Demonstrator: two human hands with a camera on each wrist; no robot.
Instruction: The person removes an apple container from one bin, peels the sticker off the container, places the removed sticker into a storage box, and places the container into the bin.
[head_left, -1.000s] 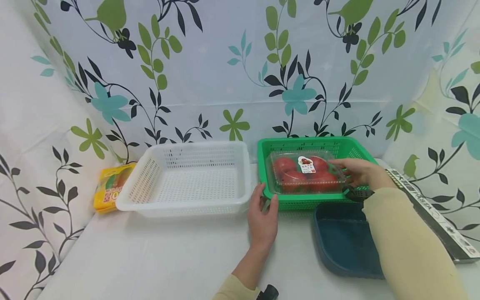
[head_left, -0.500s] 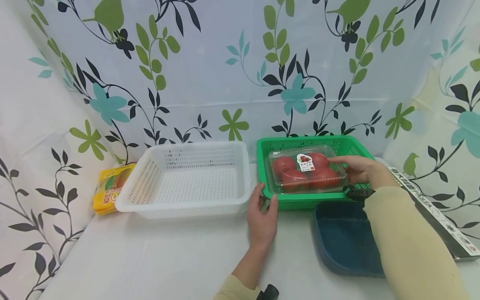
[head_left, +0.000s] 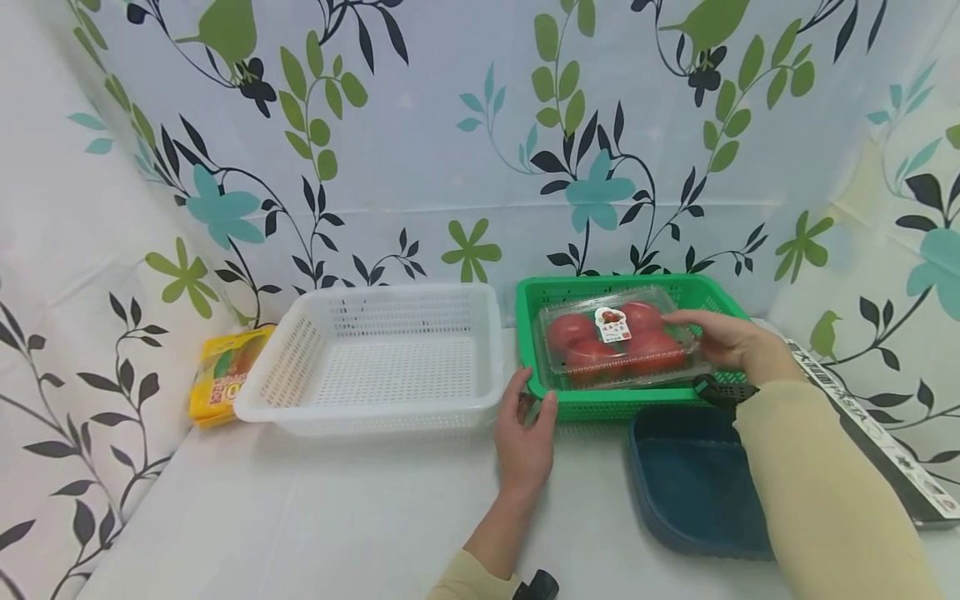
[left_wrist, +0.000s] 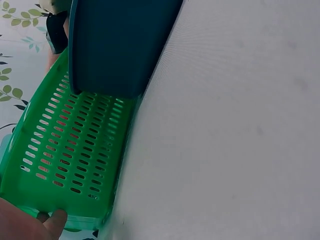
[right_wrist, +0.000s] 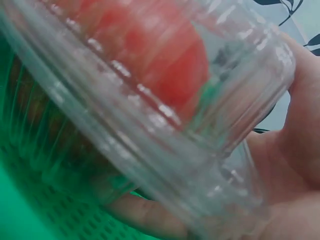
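A clear plastic box of tomatoes [head_left: 617,337], with a white label on its lid, sits tilted inside the green basket [head_left: 592,408]. At the box's right end my right hand [head_left: 731,340] grips it. The right wrist view shows the thumb side of that hand [right_wrist: 300,105] against the lid and a finger [right_wrist: 150,215] beneath the box. My left hand [head_left: 522,437] holds the near left corner of the green basket, and in the left wrist view its fingertips [left_wrist: 56,220] lie at the basket's rim.
A white basket [head_left: 367,412] stands to the left, with a yellow packet [head_left: 217,387] beside it. In front of the green basket is a dark blue bin [head_left: 690,475]. A long black-and-white box labelled pasta [head_left: 885,446] lies at the right, partly behind the sleeve.
The tomato box has tilted more in the basket, its right end lifting and turning slightly under my right hand. My left hand stays at the basket's corner.
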